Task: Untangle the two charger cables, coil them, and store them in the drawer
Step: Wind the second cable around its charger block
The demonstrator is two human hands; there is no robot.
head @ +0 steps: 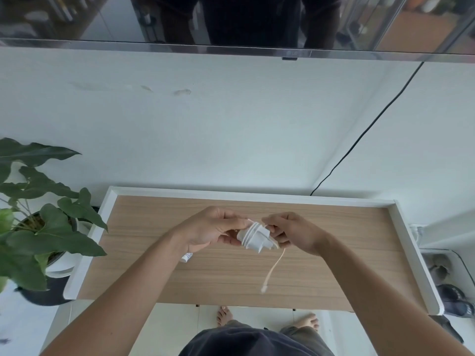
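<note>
A white charger plug [254,238] is held above the wooden cabinet top [334,242], with several turns of white cable wound round its body. My left hand [213,228] grips the plug from the left. My right hand [293,231] pinches the cable at the plug's right side. The loose cable end [272,271] hangs down from there, blurred, with a small connector at its tip. A second white piece [187,257] lies on the wood and peeks out under my left forearm; most of it is hidden. No drawer shows.
A raised white rim [411,242] frames the cabinet top. A potted leafy plant [38,227] stands at the left. A TV [231,21] hangs on the wall above, its black cord [365,132] running down behind the cabinet. Shoes [452,299] lie at the right.
</note>
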